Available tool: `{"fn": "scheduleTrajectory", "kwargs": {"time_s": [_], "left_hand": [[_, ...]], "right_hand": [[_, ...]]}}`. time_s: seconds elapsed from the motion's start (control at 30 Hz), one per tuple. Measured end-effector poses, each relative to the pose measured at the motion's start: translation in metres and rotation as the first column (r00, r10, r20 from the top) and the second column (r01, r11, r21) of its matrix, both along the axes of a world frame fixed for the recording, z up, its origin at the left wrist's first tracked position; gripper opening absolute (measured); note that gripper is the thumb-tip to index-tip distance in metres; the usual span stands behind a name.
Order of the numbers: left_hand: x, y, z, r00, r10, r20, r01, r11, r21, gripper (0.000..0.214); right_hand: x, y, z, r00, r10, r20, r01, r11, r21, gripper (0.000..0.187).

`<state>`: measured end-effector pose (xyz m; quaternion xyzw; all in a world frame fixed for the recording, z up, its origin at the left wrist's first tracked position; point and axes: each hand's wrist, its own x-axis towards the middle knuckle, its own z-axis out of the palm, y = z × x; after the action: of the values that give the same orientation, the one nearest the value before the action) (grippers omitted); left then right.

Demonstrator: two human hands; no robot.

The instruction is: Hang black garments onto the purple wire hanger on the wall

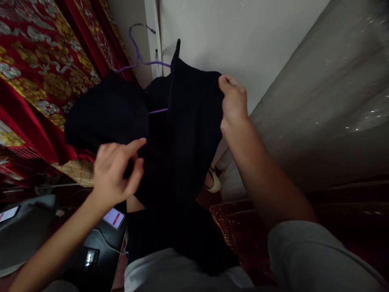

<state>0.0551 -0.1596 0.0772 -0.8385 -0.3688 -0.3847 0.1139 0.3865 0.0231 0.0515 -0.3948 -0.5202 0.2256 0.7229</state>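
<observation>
A dark, nearly black garment (188, 138), perhaps a jacket or shirt, hangs on a purple hanger (138, 61) in front of me. Its neck gapes, and the hanger's lower bar shows inside. My right hand (234, 99) is closed around the garment's shoulder edge on the right. Over the left front of the cloth is my left hand (118, 168), slightly blurred, with index finger and thumb apart and the other fingers curled; nothing shows between them. Whether its fingertips touch the cloth I cannot tell. The garment's lower part merges with dark cloth over my lap.
Red fabric with gold and silver patterns (45, 56) hangs at the left. A pale wall (237, 32) stands behind, with a large plastic-wrapped bundle (319, 113) at right. A lit phone (114, 218) lies on a black surface at lower left. A cream shoe (215, 182) shows below.
</observation>
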Motion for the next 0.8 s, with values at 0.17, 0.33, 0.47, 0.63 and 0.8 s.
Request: {"fn": "scheduleTrajectory", "kwargs": {"time_s": [0.17,0.33,0.47,0.63,0.8], "left_hand": [[0.023,0.016,-0.04,0.981,0.004,-0.193,-0.071,0.938,-0.339,0.064],[0.04,0.043,-0.061,0.962,0.076,-0.263,-0.185,0.889,-0.419,0.067],[0.049,0.057,-0.071,0.901,0.218,-0.375,-0.393,0.775,-0.494,0.065],[0.049,0.059,-0.095,0.941,0.213,-0.264,-0.326,0.785,-0.527,0.036],[0.047,0.037,-0.122,0.977,0.215,-0.01,-0.184,0.813,-0.553,0.005]], "right_hand": [[-0.008,-0.037,0.004,0.98,-0.102,-0.174,0.113,0.992,0.056,0.017],[-0.022,-0.02,0.022,0.981,-0.108,-0.16,0.121,0.99,0.069,0.015],[-0.022,0.004,0.026,0.977,-0.124,-0.175,0.13,0.991,0.026,0.02],[0.0,-0.011,-0.011,0.94,-0.313,-0.133,0.312,0.95,-0.031,0.021],[0.018,-0.028,-0.046,0.908,-0.364,-0.209,0.357,0.931,-0.074,0.017]]}}
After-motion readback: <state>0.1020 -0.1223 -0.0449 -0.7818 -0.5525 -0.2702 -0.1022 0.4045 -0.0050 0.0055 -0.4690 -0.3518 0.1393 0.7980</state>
